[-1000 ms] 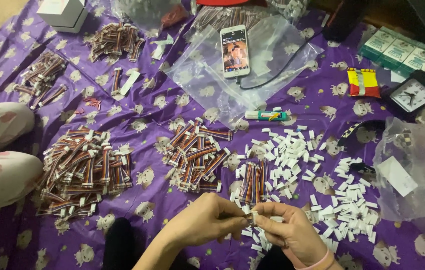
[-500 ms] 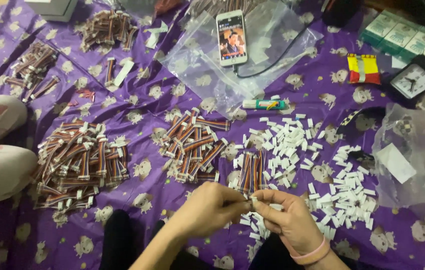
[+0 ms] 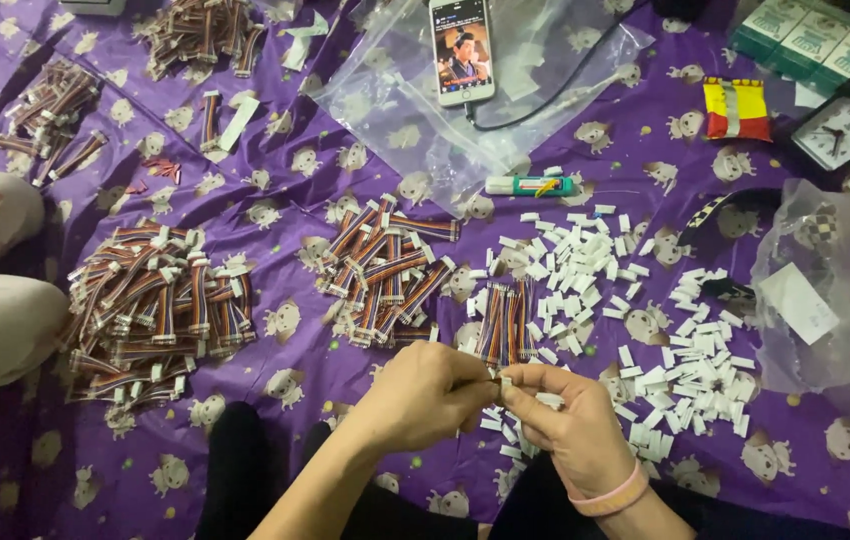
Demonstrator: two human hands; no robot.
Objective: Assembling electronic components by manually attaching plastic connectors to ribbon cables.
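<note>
1. Your left hand point(image 3: 425, 395) and right hand point(image 3: 570, 425) meet fingertip to fingertip at the near centre, both pinching one small white connector point(image 3: 505, 381) between them.
2. Five piles of striped wire bundles: big one near left point(image 3: 150, 310), one at centre point(image 3: 385, 270), a small flat bunch point(image 3: 507, 322) just beyond your fingers, two far left point(image 3: 45, 115) and far top point(image 3: 200, 30).
3. Loose white connectors point(image 3: 645, 330) too many to count, scattered right of your hands.
4. One phone point(image 3: 462, 50) on a clear bag, far centre.
5. One clock point(image 3: 840, 130) far right; one glue stick point(image 3: 530, 185) mid-far.
6. Pink wristband point(image 3: 607, 497) on your right wrist.
</note>
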